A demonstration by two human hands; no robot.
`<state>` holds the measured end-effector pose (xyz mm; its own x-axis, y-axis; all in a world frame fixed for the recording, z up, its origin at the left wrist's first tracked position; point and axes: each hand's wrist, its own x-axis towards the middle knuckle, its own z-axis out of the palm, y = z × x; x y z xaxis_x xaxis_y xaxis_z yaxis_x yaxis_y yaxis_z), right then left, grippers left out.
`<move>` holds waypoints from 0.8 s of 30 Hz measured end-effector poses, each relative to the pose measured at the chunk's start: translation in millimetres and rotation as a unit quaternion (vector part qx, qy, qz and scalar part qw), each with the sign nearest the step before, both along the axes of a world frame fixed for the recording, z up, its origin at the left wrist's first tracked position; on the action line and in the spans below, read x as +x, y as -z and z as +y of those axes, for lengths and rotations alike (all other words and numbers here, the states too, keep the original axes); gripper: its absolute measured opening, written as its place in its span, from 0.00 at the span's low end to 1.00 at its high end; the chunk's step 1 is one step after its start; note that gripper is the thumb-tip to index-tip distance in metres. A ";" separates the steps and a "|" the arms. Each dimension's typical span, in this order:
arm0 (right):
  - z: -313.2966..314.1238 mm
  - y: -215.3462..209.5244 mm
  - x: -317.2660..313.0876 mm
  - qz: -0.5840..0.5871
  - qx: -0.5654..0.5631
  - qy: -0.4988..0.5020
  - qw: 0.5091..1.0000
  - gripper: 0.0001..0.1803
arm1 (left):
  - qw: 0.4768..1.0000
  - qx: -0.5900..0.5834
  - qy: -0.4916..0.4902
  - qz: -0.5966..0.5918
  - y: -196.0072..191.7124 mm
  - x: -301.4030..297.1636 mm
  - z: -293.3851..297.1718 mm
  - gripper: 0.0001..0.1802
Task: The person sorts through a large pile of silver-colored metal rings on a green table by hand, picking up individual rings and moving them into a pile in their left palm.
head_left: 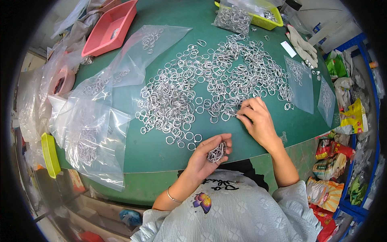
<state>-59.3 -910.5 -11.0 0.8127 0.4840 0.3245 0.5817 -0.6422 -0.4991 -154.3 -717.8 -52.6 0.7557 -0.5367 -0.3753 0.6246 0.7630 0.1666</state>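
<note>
A cluster of silver metal rings (217, 153) lies cupped in my left hand (203, 155), its fingers curled round them close to the table's front edge. My right hand (258, 121) reaches to the near side of a wide heap of loose rings (246, 76), thumb and fingertips pinched together at a ring there. To the left, a second dense heap of rings (169, 101) joins the first. Small eyelets show on some of the rings.
Clear plastic bags holding rings (96, 141) cover the table's left side; smaller bags (298, 82) lie at right. A pink tray (111, 28) stands far left, a yellow-green basket (268, 20) at the back. Gloves (302, 46) and a blue shelf (369, 80) are on the right.
</note>
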 end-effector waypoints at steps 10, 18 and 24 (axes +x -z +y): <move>14.9 -29.8 -31.3 0.102 0.060 -0.158 0.980 0.11 | 0.997 0.005 -0.069 0.022 -18.3 6.3 -5.8 0.24; 17.3 11.0 7.5 -0.012 -0.039 -0.022 0.999 0.11 | 0.997 0.040 -0.049 -0.043 -10.0 -3.1 -1.4 0.17; 7.2 -4.1 -0.3 0.068 0.110 0.028 0.991 0.06 | 0.997 0.064 -0.029 -0.025 -9.7 -3.2 5.1 0.26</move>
